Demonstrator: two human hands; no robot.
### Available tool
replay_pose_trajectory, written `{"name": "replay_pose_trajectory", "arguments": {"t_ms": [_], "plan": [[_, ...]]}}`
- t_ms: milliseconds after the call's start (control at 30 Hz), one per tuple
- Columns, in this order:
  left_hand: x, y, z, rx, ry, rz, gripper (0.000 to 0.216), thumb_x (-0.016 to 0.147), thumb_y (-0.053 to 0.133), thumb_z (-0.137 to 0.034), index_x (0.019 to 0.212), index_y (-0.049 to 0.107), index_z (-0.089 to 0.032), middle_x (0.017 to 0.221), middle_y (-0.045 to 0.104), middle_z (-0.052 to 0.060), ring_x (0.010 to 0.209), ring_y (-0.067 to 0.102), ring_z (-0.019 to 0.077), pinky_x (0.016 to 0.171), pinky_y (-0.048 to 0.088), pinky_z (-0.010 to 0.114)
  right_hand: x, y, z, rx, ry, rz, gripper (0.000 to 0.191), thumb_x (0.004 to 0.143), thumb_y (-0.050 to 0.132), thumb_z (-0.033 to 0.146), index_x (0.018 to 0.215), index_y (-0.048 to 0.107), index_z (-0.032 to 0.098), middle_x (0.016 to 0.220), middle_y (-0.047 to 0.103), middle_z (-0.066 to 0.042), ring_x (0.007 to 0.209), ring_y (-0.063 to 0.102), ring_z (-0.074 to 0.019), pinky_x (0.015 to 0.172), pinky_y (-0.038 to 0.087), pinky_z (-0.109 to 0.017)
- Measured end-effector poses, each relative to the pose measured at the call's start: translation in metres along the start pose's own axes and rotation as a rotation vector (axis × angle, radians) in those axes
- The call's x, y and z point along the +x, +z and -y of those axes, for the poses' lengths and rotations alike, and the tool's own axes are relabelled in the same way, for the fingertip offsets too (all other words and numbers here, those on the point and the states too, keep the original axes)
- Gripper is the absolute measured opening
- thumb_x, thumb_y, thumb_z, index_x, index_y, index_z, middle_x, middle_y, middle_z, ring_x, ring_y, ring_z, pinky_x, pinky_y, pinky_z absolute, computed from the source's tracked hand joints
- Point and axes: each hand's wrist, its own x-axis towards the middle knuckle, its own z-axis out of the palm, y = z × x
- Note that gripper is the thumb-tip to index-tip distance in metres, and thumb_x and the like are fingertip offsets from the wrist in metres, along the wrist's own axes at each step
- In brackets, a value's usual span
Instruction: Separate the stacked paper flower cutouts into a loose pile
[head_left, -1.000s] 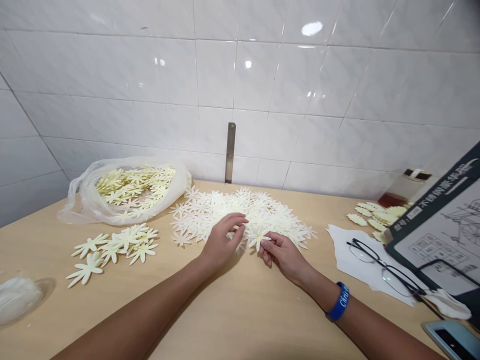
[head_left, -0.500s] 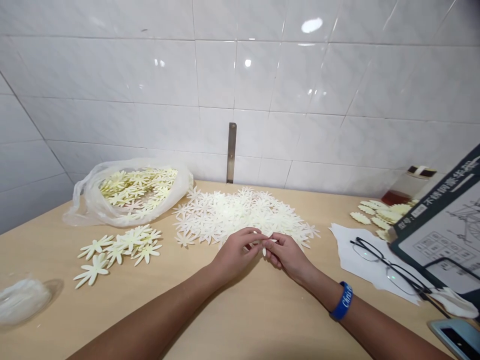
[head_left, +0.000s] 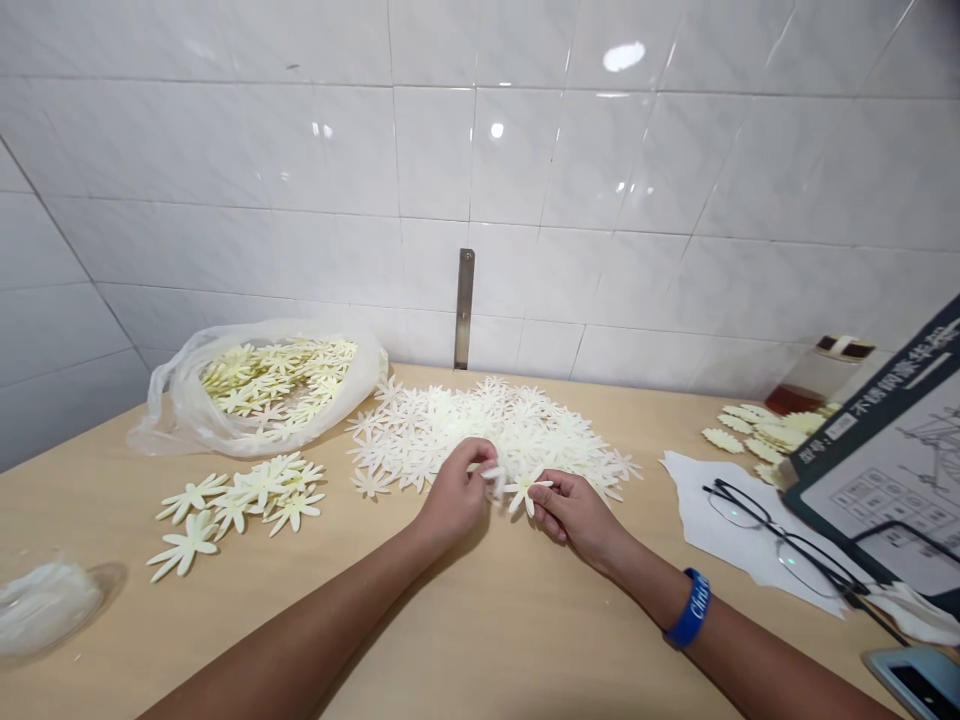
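A wide pile of white paper flower cut-outs (head_left: 480, 430) lies in the middle of the wooden table (head_left: 480, 620). At its near edge my left hand (head_left: 454, 492) pinches a small white piece between thumb and fingers. My right hand (head_left: 574, 512), with a blue wristband (head_left: 688, 608) on the wrist, holds one white flower cut-out (head_left: 525, 490) by a petal. The two hands are close together, almost touching.
A clear plastic bag (head_left: 255, 390) of pale yellow flowers lies at the back left, with a loose row of yellow flowers (head_left: 240, 500) before it. On the right are glasses (head_left: 780, 535) on white paper, a printed box (head_left: 885, 470), more petals and a jar (head_left: 817, 375).
My hands came together at the pile's edge, then parted slightly. The left hand now pinches a small white piece and the right holds a flower beside it.
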Motion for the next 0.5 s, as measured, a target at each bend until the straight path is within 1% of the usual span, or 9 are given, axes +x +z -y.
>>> {"name": "replay_pose_trajectory", "arguments": {"t_ms": [100, 167, 267, 367, 433, 500], "plan": [[0.011, -0.012, 0.006, -0.175, -0.116, -0.145, 0.01, 0.081, 0.055, -0.028, 0.077, 0.052, -0.019, 0.072, 0.053, -0.001, 0.071, 0.054, 0.0128, 0.074, 0.052, 0.029, 0.001, -0.003, -0.003, 0.002, -0.015, -0.008, 0.037, 0.073, 0.071, 0.049, 0.062, 0.055, 0.017, 0.047, 0.052, 0.004, 0.039, 0.038, -0.0065, 0.04, 0.028, -0.022], [0.016, -0.018, 0.007, -0.249, -0.16, -0.187, 0.016, 0.076, 0.063, -0.032, 0.079, 0.054, -0.019, 0.068, 0.052, -0.003, 0.069, 0.054, 0.012, 0.076, 0.053, 0.03, 0.002, -0.004, -0.005, 0.019, -0.04, 0.001, 0.036, 0.073, 0.071, 0.049, 0.064, 0.058, 0.017, 0.054, 0.056, 0.002, 0.045, 0.045, -0.0084, 0.044, 0.035, -0.023], [0.016, -0.02, 0.005, -0.31, -0.183, -0.192, 0.021, 0.071, 0.069, -0.032, 0.085, 0.059, -0.019, 0.069, 0.056, -0.002, 0.071, 0.056, 0.0123, 0.078, 0.053, 0.031, 0.002, -0.006, -0.007, 0.049, -0.061, 0.007, 0.034, 0.074, 0.072, 0.048, 0.069, 0.06, 0.017, 0.063, 0.062, -0.001, 0.051, 0.051, -0.0101, 0.049, 0.04, -0.026], [0.013, -0.016, 0.002, -0.31, -0.21, -0.186, 0.02, 0.07, 0.068, -0.032, 0.084, 0.065, -0.017, 0.076, 0.06, 0.001, 0.073, 0.059, 0.0136, 0.078, 0.052, 0.032, 0.002, -0.006, -0.007, 0.054, -0.063, 0.006, 0.033, 0.074, 0.072, 0.047, 0.069, 0.06, 0.017, 0.066, 0.063, -0.002, 0.052, 0.052, -0.0104, 0.05, 0.04, -0.026], [0.011, -0.013, 0.001, -0.29, -0.219, -0.157, 0.02, 0.072, 0.066, -0.035, 0.079, 0.066, -0.016, 0.077, 0.061, 0.002, 0.073, 0.059, 0.0139, 0.076, 0.052, 0.03, 0.003, -0.006, -0.007, 0.051, -0.065, 0.002, 0.033, 0.075, 0.072, 0.047, 0.069, 0.06, 0.017, 0.065, 0.063, -0.001, 0.051, 0.051, -0.0103, 0.05, 0.04, -0.026], [0.01, -0.011, 0.002, -0.248, -0.216, -0.144, 0.022, 0.071, 0.068, -0.037, 0.075, 0.062, -0.016, 0.071, 0.06, 0.001, 0.069, 0.058, 0.0129, 0.07, 0.05, 0.027, 0.003, -0.005, -0.008, 0.045, -0.077, 0.003, 0.033, 0.075, 0.072, 0.046, 0.068, 0.059, 0.017, 0.064, 0.062, -0.001, 0.05, 0.051, -0.0102, 0.049, 0.04, -0.026]]}}
